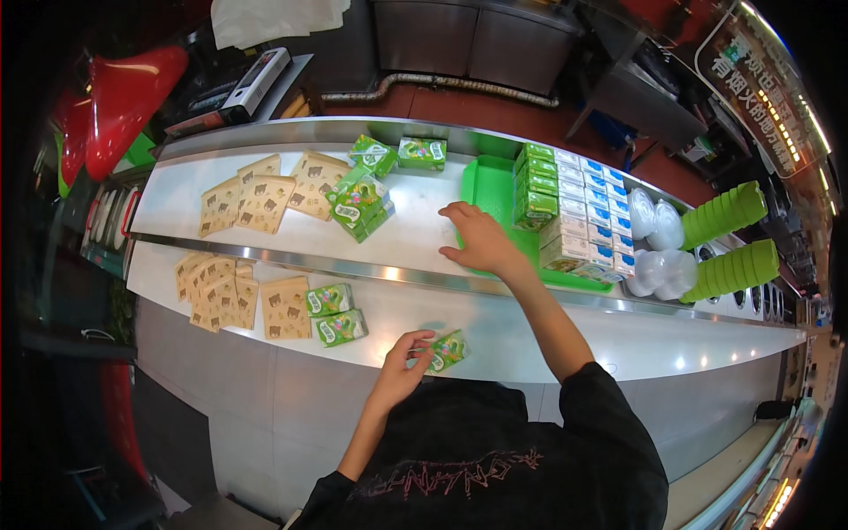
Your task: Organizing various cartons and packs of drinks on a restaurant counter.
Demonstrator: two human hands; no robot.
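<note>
My left hand (405, 364) is near the front edge of the lower counter, its fingers and thumb on one end of a small green printed carton (450, 350). My right hand (480, 235) reaches over the upper shelf with fingers spread and nothing in them, at the left side of a green plastic tray (489, 179). Left of my left hand lie two similar green cartons (341, 327) beside a brown paper bag (285, 307) printed with bears. More green cartons (358, 202) are piled on the upper shelf, next to several brown bags (265, 205).
Stacked green cartons (536, 185) and white-and-blue cartons (599, 215) fill the tray's right part. Farther right are clear plastic lids or bowls (664, 225) and nested green cups (725, 209). A raised metal edge (391, 273) separates the shelf from the lower counter, where more bags (215, 291) overlap.
</note>
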